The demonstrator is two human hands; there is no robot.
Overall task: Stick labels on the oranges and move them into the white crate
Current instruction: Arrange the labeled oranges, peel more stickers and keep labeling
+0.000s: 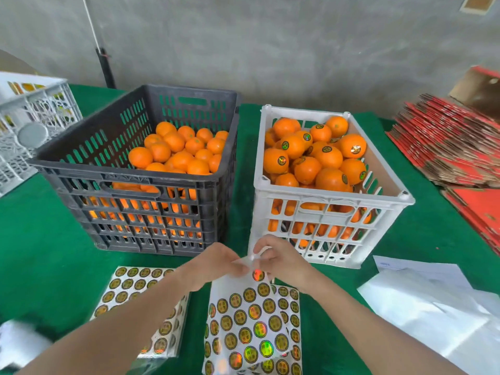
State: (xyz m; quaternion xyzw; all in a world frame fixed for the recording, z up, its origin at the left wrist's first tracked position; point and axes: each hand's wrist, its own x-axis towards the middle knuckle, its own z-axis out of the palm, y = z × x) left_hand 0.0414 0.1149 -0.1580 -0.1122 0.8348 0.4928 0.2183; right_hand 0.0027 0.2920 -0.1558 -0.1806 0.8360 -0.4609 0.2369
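Label beneath fingers, sheet pinched (top edge)

Glossy holographic labels, slotted plastic white crate, green felt tablecloth

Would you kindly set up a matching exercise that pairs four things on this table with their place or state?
Things:
1 black crate
2 white crate
3 middle sticker sheet
4 red cartons

States:
a stacked flat at the far right
b pinched by left hand and right hand
c holds labelled oranges
d holds unlabelled oranges

Pairs: 1-d, 2-c, 3-b, 4-a
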